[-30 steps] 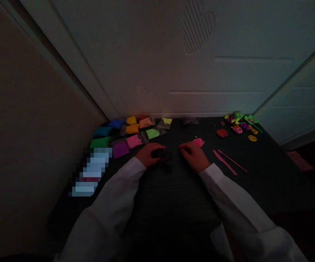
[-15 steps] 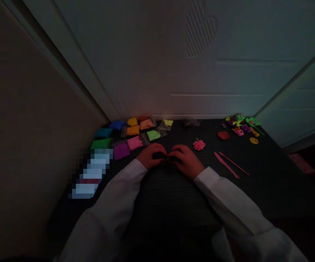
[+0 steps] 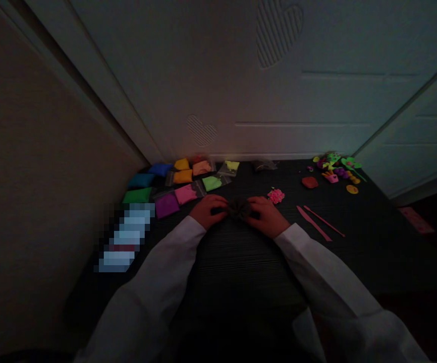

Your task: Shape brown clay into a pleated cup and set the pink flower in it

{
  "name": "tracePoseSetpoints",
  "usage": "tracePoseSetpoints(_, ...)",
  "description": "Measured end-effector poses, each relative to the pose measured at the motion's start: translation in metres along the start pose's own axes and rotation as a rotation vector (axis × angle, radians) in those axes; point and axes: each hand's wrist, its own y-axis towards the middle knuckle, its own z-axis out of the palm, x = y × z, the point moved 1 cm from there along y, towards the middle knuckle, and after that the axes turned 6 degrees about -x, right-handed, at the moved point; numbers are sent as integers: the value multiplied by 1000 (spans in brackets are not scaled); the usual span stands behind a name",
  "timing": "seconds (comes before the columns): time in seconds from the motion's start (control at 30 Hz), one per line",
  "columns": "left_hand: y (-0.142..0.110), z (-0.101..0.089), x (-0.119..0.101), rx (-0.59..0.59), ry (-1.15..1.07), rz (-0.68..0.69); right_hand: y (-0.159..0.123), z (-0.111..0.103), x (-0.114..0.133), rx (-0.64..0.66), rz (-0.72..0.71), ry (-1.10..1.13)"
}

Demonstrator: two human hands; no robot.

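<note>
A dark, roundish piece with folds spreading from its middle [image 3: 238, 208], perhaps modelling clay, sits between my two hands over the dark table [image 3: 237, 262]. My left hand [image 3: 210, 210] pinches its left edge between thumb and fingers. On the opposite edge, my right hand [image 3: 266, 214] has a similar pinch. Just beyond my right hand lies a pink, ruffled clay flower [image 3: 276, 196]. Two pink modelling tools, a knife [image 3: 313, 223] and a thin stick [image 3: 324, 221], rest farther right.
Bags of coloured clay, including purple [image 3: 167, 205] and pink [image 3: 185, 193], line the back left. A blurred-out bright panel [image 3: 125, 239] lies left. A reddish-brown lump [image 3: 310, 182] and small clay figures [image 3: 332, 171] occupy the back right. A white panel [image 3: 222, 75] rises behind.
My hands have moved slightly apart, and the dark folded piece between them now shows clearly. The whole view has shifted a little.
</note>
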Motion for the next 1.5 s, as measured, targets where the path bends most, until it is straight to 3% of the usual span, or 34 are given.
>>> tracePoseSetpoints(0.4,0,-5,-4,48,14,-13,-3,-4,3,21,5,6)
tracePoseSetpoints(1.03,-1,-11,-11,243,-115,24,-10,0,15,86,-183,68)
tracePoseSetpoints(1.2,0,-10,-15,206,-140,-34,-10,-1,14,78,-181,65)
tracePoseSetpoints(1.5,0,-11,-11,49,-104,-265,-5,-5,-2,-16,-6,48)
